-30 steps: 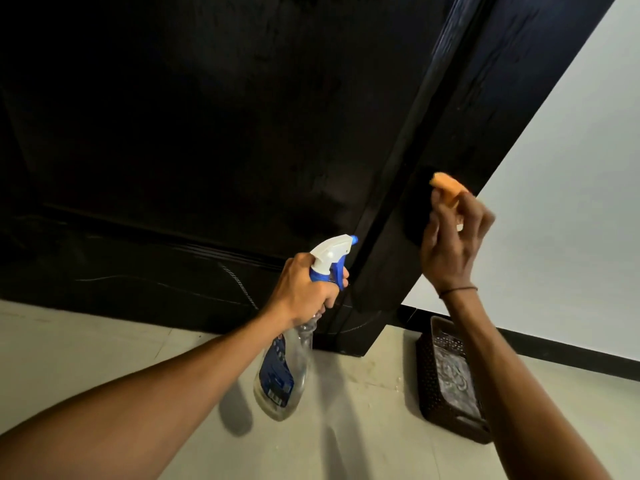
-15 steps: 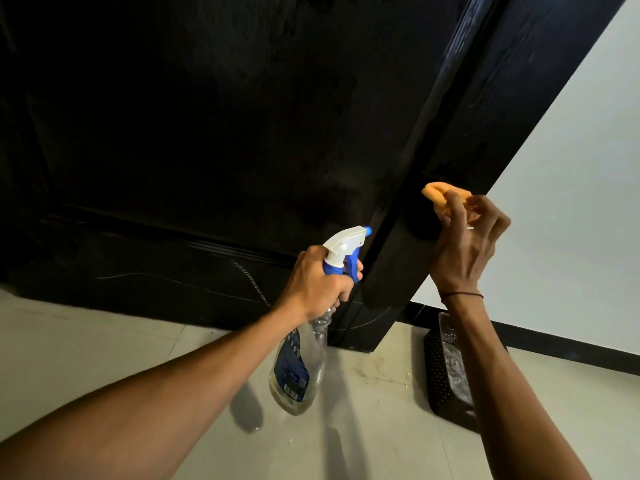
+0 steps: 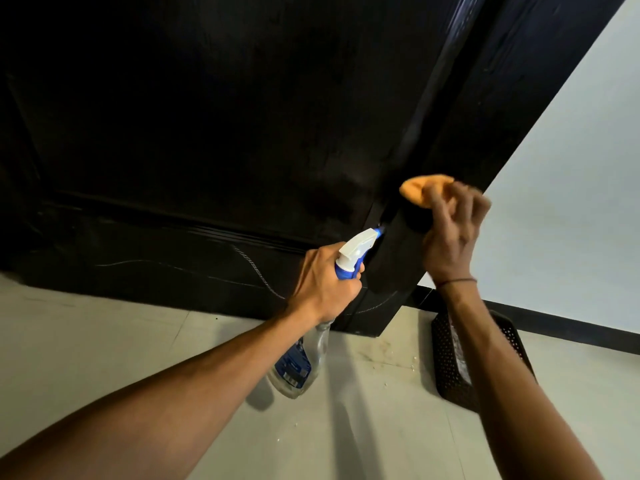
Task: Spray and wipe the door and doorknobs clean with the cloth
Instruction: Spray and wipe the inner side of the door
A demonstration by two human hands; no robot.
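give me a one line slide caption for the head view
Left hand grips a spray bottle aimed at the black door edge while the right hand holds an orange cloth against it.

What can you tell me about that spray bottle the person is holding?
The spray bottle has a clear, see-through body, likely plastic, with a blue label and a white trigger head with blue trim and a blue nozzle tip. The left hand grips its neck, so the body hangs below the hand above the pale floor. The nozzle points up and right at the edge of the black door, very near it.
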